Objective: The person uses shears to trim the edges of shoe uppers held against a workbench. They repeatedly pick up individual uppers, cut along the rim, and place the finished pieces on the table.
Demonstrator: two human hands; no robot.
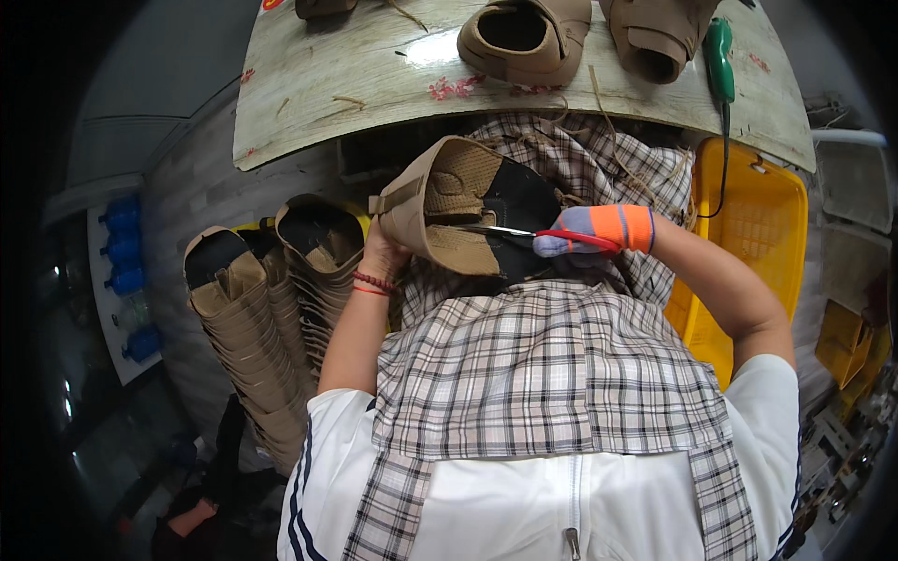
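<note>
My left hand (383, 251) grips a tan shoe upper (449, 201) from below, holding it tilted over my lap with its dark inner sole showing. My right hand (599, 229), in a grey and orange glove, is closed on red-handled scissors (533, 234). The scissor blades point left and lie against the edge of the tan upper. A plaid apron (552, 365) covers my lap and chest under both hands.
A pale wooden tabletop (374, 84) ahead carries two more tan uppers (528, 37) and a green-handled tool (718, 56) with a cord. Stacked tan uppers (271, 309) stand in rows at my left. A yellow crate (758, 234) sits at my right.
</note>
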